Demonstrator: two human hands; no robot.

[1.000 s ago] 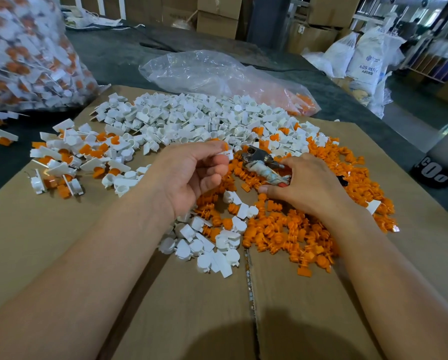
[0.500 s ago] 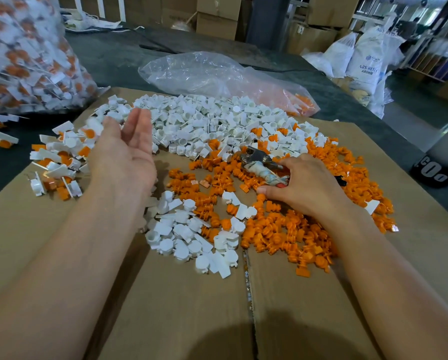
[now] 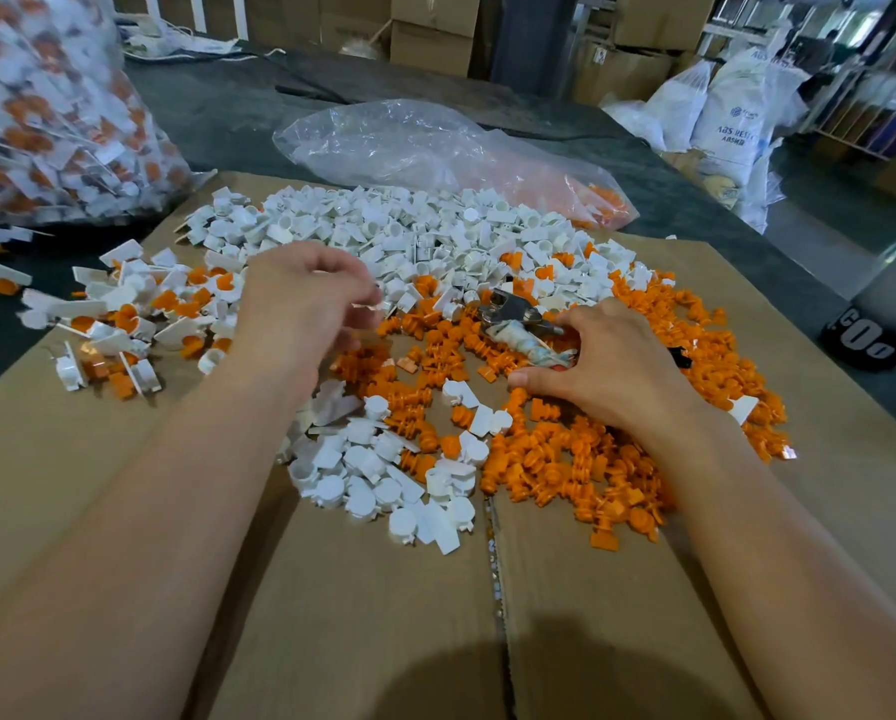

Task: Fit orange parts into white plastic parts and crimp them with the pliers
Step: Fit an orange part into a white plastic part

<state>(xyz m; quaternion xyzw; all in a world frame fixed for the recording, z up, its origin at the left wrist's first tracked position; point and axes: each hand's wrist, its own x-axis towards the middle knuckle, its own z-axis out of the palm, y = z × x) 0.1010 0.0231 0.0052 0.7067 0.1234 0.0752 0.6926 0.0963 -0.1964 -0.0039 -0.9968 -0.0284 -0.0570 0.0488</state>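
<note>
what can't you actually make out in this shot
- Head view, left hand: motion blur, so it cannot be told whether its fingers pinch a part.
- Pliers: the handles are mostly hidden under the right hand, which grips them. The jaws are too small to tell whether they are open or closed.
- Bag of parts: cut off by the left and top edges.
- Black object: runs off the right edge, and its lettering is unreadable.

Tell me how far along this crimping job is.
Done: a small heap of fitted pieces at left, plus a bag of more. In hand: the right hand grips the pliers; the left hand is blurred near the white parts. Left: big loose piles of those and orange parts.
</note>
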